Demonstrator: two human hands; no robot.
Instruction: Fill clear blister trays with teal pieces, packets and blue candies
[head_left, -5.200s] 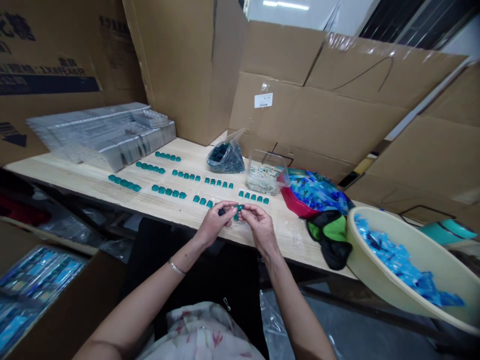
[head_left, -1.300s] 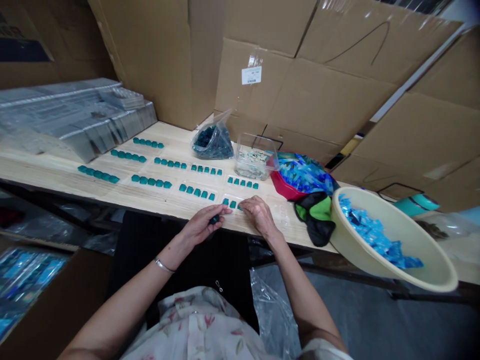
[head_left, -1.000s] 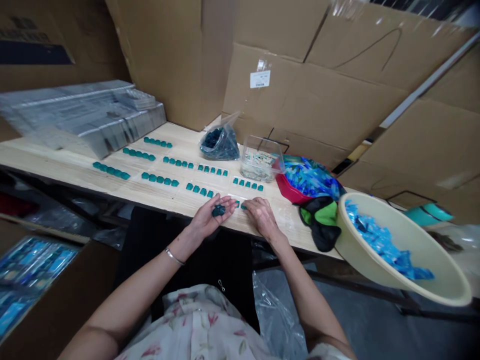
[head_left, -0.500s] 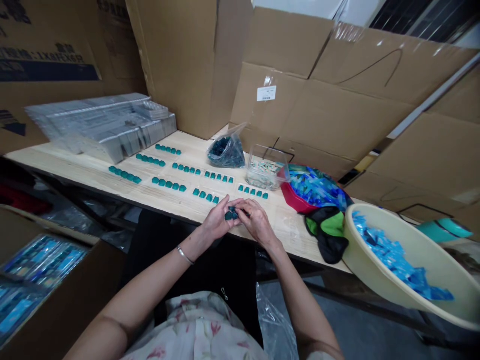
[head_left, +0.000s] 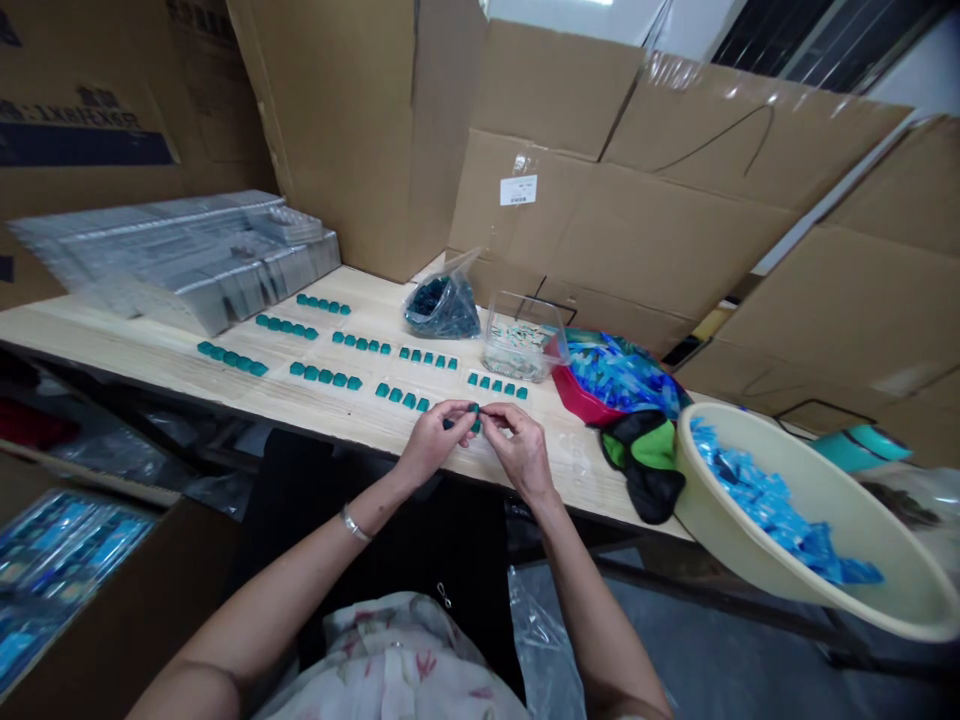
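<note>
**A small teal piece [head_left: 474, 409] between my two hands at the worktop's near edge**

Five-piece rows of teal blocks [head_left: 325, 376] spread over the pale wooden worktop [head_left: 150, 352], left of my hands and beyond them. Past them sits a clear bag [head_left: 452, 318] of dark teal bits, with a clear plastic container [head_left: 516, 350] of small pale pieces just beside it. To the right come a red basin [head_left: 577, 400] heaped with blue strips, a black-and-green cloth item [head_left: 646, 462] and a big cream basin [head_left: 814, 590] holding blue packets. Clear plastic trays [head_left: 187, 260] are stacked at the far left, and cardboard stands behind everything. My own hands stand in the way, covering the patch of wood right beneath them.

Half a second ago my left palm lay open with a dark cluster on it; now those fingers curl inward and the piece is raised at their tips.

My left hand [head_left: 437, 440] pinches the small teal piece between thumb and forefinger, almost no gap left, with something dark tucked lower in the fingers (too small to name). My right hand [head_left: 523, 455] meets it from the other side, thumb and forefinger nearly together, the rest bent; whether they grip it or only touch it, I can't tell.
</note>
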